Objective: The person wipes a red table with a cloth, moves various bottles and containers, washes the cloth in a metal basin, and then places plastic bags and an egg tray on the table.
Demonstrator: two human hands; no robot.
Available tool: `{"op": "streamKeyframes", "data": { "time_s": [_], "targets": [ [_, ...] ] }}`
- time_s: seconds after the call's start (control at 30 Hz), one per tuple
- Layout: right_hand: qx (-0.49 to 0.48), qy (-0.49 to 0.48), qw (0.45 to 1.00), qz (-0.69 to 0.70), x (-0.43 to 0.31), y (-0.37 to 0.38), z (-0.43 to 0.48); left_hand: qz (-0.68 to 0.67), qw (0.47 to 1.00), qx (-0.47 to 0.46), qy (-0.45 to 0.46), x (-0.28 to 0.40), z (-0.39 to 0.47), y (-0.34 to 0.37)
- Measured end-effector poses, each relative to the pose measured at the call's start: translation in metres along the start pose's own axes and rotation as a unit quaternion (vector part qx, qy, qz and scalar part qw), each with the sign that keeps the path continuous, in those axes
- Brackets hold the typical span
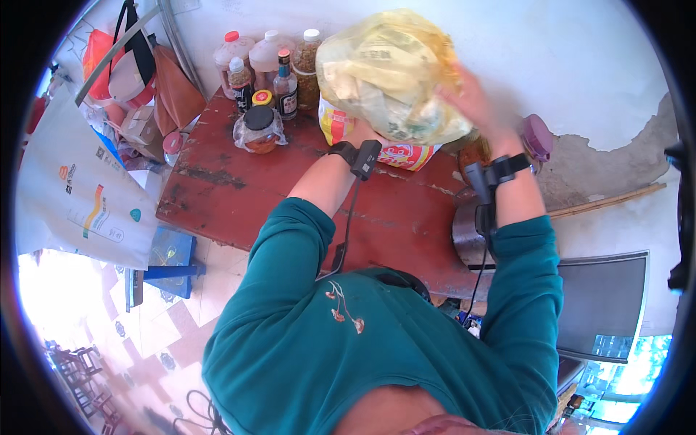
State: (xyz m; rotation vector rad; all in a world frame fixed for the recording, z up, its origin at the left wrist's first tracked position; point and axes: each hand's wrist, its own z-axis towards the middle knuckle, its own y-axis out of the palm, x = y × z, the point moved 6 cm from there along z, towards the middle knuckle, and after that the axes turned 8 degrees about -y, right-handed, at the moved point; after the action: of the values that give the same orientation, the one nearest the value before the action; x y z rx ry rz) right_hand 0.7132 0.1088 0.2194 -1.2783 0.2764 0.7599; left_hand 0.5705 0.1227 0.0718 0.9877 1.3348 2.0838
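Note:
A large, full yellow plastic bag (389,76) rests against the wall, on or above a red, yellow and white printed bag (405,156) on the worn red table (304,185). My left hand (365,133) is low at the front of the yellow bag, its fingers partly hidden under it, so its hold cannot be told. Blurred by motion, my right hand (467,98) lies against the right side of the yellow bag with the fingers spread. Each wrist wears a black strap with a small device and a cable.
Plastic jugs (266,54), a glass bottle (285,87) and a black-lidded jar (259,128) stand left of the bags. A purple-lidded container (535,136) and a metal pot (467,228) are at the right. A white printed bag (92,185) hangs at the left, above a blue stool (171,261).

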Motion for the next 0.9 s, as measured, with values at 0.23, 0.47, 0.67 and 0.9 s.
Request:
{"op": "streamKeyframes", "data": {
  "time_s": [0.23, 0.47, 0.67, 0.9],
  "targets": [
    [0.097, -0.067, 0.96, -0.254, -0.001, 0.038, -0.007, 0.038, 0.999, 0.03, 0.002, 0.03, 0.04, -0.021],
    [-0.001, -0.059, 0.919, -0.39, -0.001, 0.064, 0.001, 0.026, 0.997, 0.06, 0.045, 0.05, 0.062, -0.045],
    [0.017, -0.042, 0.911, -0.409, 0.029, 0.094, 0.011, 0.101, 0.947, 0.292, 0.087, 0.011, 0.02, -0.073],
    [0.096, -0.121, 0.887, -0.434, 0.036, 0.127, 0.007, 0.363, 0.7, 0.567, 0.237, 0.023, -0.095, -0.091]
  ]
}}
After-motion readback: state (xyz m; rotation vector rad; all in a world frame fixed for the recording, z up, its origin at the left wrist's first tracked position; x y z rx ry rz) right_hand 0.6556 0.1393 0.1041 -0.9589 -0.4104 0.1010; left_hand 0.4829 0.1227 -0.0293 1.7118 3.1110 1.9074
